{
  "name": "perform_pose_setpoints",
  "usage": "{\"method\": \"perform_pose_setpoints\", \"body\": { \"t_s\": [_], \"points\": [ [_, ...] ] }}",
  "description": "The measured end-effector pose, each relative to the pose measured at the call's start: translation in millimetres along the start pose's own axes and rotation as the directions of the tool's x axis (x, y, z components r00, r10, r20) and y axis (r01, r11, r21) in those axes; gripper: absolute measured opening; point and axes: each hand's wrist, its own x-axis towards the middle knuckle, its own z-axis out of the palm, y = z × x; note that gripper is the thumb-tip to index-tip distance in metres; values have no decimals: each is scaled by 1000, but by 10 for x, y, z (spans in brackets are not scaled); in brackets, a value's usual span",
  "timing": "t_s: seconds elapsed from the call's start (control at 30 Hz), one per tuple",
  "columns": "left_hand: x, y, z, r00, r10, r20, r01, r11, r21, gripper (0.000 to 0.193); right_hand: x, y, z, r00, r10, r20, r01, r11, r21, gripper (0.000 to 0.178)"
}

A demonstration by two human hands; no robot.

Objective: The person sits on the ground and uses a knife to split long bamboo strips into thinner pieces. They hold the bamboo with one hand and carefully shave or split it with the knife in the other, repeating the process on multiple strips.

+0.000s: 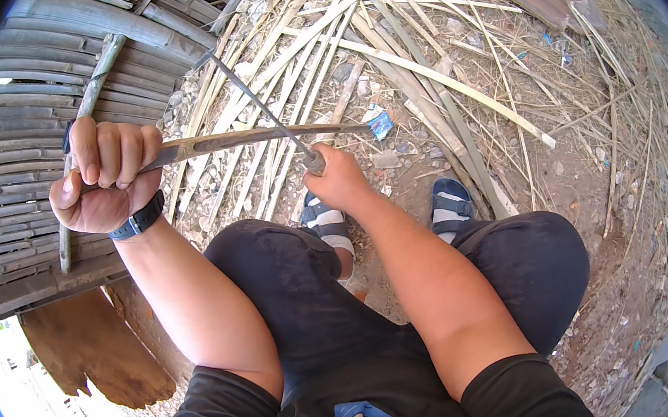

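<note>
Long brown strip (230, 140): one piece, apparently bamboo, slanting from the left fist out over littered ground; landmark for the places below.
Left hand (111, 173): fist closed around the strip's near end.
Right hand (341, 181): closed on the tool's grip, on the person's side of the strip.
Thin dark tool (252, 100): blade-like, crossing the strip in view; whether they touch cannot be told.
Loose pale strips (449, 82): many, scattered beyond the strip; judged already split, their finish uncertain.
Work outstanding: the strip runs unbroken past the tool, so it seems unfinished; how much shaping remains cannot be told.
Slatted wall (25, 146): left of the strip.
Blue scrap (380, 125): at the strip's far tip.
</note>
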Motion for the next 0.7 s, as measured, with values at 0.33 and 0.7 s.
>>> {"method": "perform_pose_setpoints", "body": {
  "t_s": [0.33,0.7],
  "points": [
    [37,-24,13,999,-13,37,13,1000,-3,23,-92,428,7,969,235,-82,-241,968,-66,38],
    [83,-48,26,1000,27,11,-27,999,34,20,-298,1096,164,861,462,-211,-490,866,-102,41]
  ]
}}
